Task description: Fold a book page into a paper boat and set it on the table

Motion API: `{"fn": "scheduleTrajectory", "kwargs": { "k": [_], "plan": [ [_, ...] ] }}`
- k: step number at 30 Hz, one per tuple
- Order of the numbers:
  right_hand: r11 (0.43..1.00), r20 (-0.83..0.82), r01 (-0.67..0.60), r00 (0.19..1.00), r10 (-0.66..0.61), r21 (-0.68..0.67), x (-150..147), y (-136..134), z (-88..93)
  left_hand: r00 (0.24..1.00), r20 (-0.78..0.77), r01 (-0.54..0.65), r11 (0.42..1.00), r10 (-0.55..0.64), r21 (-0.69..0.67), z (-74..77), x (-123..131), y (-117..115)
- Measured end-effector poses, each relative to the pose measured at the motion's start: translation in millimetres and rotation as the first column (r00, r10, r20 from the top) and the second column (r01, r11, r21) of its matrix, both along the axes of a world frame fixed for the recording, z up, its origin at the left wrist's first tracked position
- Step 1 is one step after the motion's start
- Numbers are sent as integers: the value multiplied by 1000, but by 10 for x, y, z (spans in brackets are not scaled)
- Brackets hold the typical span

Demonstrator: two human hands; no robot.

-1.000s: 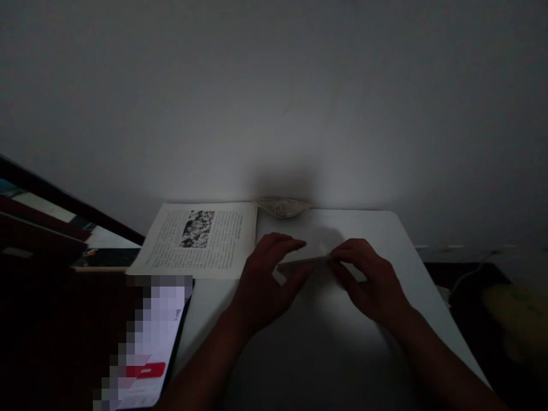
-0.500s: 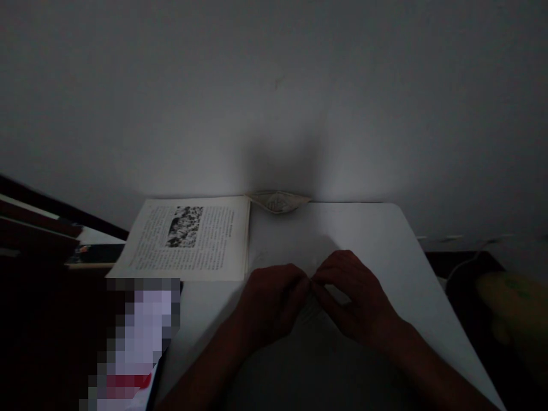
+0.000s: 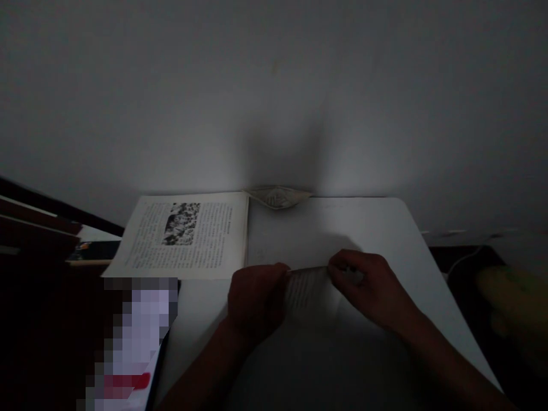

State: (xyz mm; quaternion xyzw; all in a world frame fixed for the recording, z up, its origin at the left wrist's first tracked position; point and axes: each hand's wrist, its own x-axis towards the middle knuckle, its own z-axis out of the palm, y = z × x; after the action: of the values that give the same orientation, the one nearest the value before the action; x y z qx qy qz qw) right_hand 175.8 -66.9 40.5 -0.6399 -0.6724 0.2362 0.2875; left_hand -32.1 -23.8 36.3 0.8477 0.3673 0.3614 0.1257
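Between my hands, a printed sheet of paper [image 3: 309,291] is stretched over the front of the white table, its top edge nearly level. My left hand [image 3: 259,299] is closed on the sheet's left corner, thumb and fingers pinching it. At the other top corner, my right hand [image 3: 368,282] pinches the paper between thumb and fingertips. The lower part of the sheet fades into shadow. Beyond my hands, a folded paper boat [image 3: 278,197] made from printed paper sits at the table's back edge, against the wall.
A stack of printed pages [image 3: 205,257] with a black-and-white picture lies at the table's back left. Below it is a blurred-out screen [image 3: 141,331]. The white table [image 3: 381,228] meets a grey wall [image 3: 274,85]. Something yellowish [image 3: 509,297] lies at the right, beyond the table edge.
My hands were together at the fingertips and have moved apart, left hand leftward and right hand rightward. The paper between them now shows, spread out. The view has shifted slightly.
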Motion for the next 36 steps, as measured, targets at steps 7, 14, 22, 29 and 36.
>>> {"fn": "scheduleTrajectory", "kwargs": {
  "k": [7,14,22,29,36],
  "plan": [
    [965,-186,261,949,-255,12,179,13,-162,814,200,-531,838,546,-124,2,16,-36],
    [969,-631,224,739,-237,-102,-62,-24,-234,811,232,-456,828,538,-327,-16,154,-42],
    [905,-617,418,693,-374,-79,-125,-3,-315,861,286,-175,772,422,-611,-72,162,58],
    [899,-683,413,617,-391,-142,-91,52,-284,798,409,83,593,441,-801,-203,151,117],
    [903,-684,394,613,-395,-168,-69,46,-311,663,562,304,509,494,-805,-244,107,168]
  ]
}}
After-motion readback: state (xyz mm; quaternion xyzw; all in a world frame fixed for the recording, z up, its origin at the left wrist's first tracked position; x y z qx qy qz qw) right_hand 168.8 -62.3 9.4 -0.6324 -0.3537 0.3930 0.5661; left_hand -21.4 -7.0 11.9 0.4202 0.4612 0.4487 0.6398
